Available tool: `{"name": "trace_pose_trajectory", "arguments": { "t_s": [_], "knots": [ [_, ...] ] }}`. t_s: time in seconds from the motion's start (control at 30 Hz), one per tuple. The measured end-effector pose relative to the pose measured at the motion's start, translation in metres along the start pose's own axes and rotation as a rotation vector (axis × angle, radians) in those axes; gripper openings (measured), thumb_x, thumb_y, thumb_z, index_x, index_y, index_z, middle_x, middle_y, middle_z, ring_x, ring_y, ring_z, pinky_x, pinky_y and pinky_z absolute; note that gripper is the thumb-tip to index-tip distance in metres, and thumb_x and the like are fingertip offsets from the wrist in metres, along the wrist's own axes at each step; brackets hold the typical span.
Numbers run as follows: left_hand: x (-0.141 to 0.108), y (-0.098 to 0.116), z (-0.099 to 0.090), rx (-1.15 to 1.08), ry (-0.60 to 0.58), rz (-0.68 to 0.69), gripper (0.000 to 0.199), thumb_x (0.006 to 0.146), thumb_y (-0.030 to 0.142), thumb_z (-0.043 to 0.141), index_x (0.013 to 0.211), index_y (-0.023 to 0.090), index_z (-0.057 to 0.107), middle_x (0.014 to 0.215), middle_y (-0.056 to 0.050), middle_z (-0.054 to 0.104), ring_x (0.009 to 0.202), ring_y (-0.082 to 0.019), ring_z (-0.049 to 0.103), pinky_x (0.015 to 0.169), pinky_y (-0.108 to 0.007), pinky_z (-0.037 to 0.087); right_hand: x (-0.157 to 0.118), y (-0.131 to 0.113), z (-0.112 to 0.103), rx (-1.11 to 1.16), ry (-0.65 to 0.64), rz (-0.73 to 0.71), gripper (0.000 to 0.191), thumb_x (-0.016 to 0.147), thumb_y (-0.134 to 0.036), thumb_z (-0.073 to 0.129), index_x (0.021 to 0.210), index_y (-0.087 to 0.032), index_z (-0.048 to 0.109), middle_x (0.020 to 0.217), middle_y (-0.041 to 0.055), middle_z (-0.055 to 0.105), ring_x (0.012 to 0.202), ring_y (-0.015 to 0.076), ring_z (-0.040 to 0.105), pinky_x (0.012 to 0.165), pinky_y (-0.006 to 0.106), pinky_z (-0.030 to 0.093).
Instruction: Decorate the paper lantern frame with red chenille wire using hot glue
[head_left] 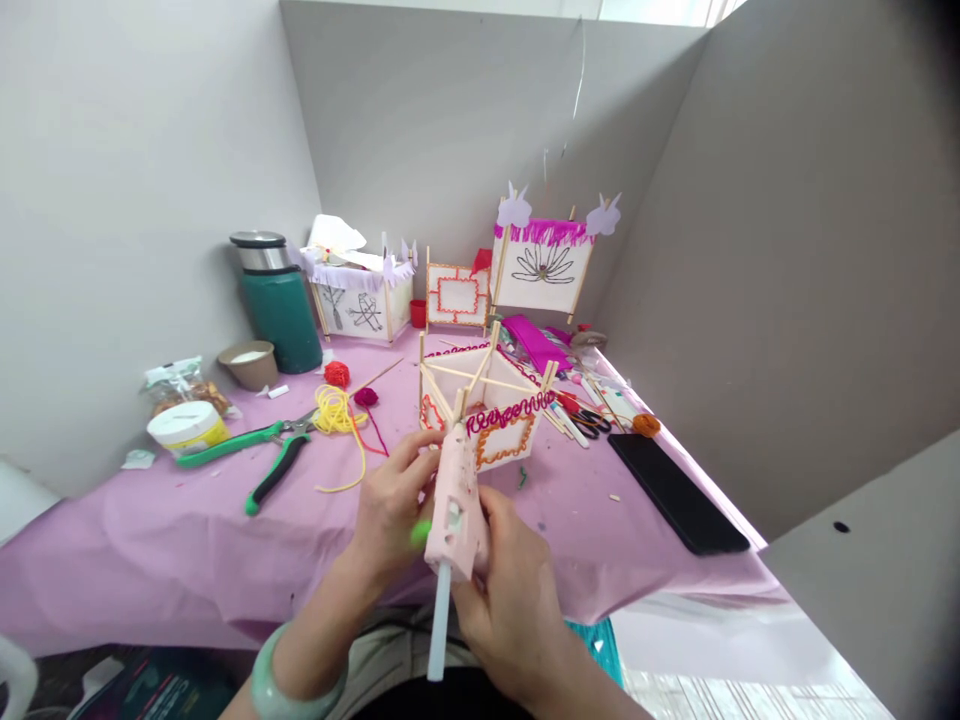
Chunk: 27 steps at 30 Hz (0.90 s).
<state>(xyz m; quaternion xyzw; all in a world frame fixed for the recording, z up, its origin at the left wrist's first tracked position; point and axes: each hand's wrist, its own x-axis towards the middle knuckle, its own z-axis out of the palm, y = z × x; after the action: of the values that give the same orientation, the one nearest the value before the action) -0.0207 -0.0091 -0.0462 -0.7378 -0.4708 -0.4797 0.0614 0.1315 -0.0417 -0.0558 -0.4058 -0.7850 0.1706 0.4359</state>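
Note:
My right hand (517,570) is wrapped round a pale pink hot glue gun (459,500), with a translucent glue stick (440,625) sticking out of its back end. The gun points away from me at the near corner of a small lantern frame (517,440) of wooden sticks and white panels, trimmed with magenta and orange yarn. My left hand (397,500) is closed at the lantern's near left side, its fingertips partly hidden behind the gun. A blurred bright green thing (421,533) shows beside the left palm; its kind cannot be made out.
Green-handled pliers (279,470), yellow yarn (337,410) and a teal tumbler (281,318) are on the left. To the right lie a black phone (679,493) and scissors (592,420). Decorated lanterns (364,300) stand at the back, before grey partitions (450,110).

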Motion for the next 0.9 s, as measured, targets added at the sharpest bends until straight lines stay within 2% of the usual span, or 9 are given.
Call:
{"name": "trace_pose_trajectory", "arguments": {
  "t_s": [0.2,0.33,0.43,0.6,0.8,0.9],
  "knots": [
    [0.0,0.0,0.0,-0.027,-0.003,0.006,0.015,0.084,0.018,0.052,0.094,0.017,0.063,0.109,-0.011,0.066,0.086,-0.018,0.067,0.069,-0.025,0.054,-0.001,-0.001,0.002,0.005,0.002,0.004,0.038,0.085,-0.029,0.05,0.121,-0.015,0.046,0.108,0.0146,0.066,0.088,0.0292,0.067,0.072,0.04,0.055],
    [-0.001,-0.001,0.001,-0.021,-0.013,0.004,0.017,0.084,0.014,0.052,0.096,0.018,0.063,0.109,-0.01,0.065,0.088,-0.018,0.067,0.067,-0.024,0.053,-0.002,0.0,0.0,0.085,0.015,0.033,0.038,0.087,-0.032,0.05,0.121,-0.015,0.046,0.107,0.0143,0.066,0.087,0.0272,0.067,0.07,0.036,0.055],
    [0.001,-0.001,0.002,-0.028,0.004,0.006,0.016,0.086,0.013,0.052,0.096,0.017,0.064,0.108,-0.01,0.066,0.09,-0.017,0.066,0.07,-0.024,0.053,-0.002,0.0,-0.005,0.184,0.018,0.078,0.037,0.088,-0.031,0.051,0.122,-0.017,0.046,0.104,0.0108,0.067,0.085,0.0238,0.067,0.069,0.032,0.054],
    [0.003,0.001,0.002,-0.035,0.011,-0.006,0.015,0.089,0.012,0.051,0.095,0.016,0.065,0.106,-0.01,0.066,0.092,-0.016,0.065,0.075,-0.024,0.053,-0.002,0.001,-0.011,0.299,-0.01,0.131,0.03,0.088,-0.028,0.052,0.116,-0.021,0.047,0.088,0.0022,0.065,0.069,0.0169,0.063,0.06,0.024,0.05],
    [0.002,0.0,0.002,-0.034,0.015,-0.004,0.014,0.089,0.012,0.053,0.095,0.015,0.064,0.106,-0.01,0.066,0.094,-0.016,0.065,0.078,-0.025,0.052,-0.007,0.009,-0.007,0.341,-0.02,0.149,0.03,0.089,-0.032,0.056,0.116,-0.024,0.046,0.082,-0.0021,0.061,0.062,0.0139,0.057,0.054,0.021,0.046],
    [0.002,-0.001,0.003,-0.048,0.021,-0.007,0.013,0.089,0.012,0.053,0.095,0.015,0.064,0.106,-0.009,0.066,0.095,-0.016,0.064,0.078,-0.025,0.053,-0.008,0.011,-0.007,0.34,-0.01,0.141,0.029,0.088,-0.032,0.056,0.115,-0.024,0.047,0.085,-0.0017,0.061,0.066,0.0144,0.058,0.058,0.022,0.048]
  ]
}}
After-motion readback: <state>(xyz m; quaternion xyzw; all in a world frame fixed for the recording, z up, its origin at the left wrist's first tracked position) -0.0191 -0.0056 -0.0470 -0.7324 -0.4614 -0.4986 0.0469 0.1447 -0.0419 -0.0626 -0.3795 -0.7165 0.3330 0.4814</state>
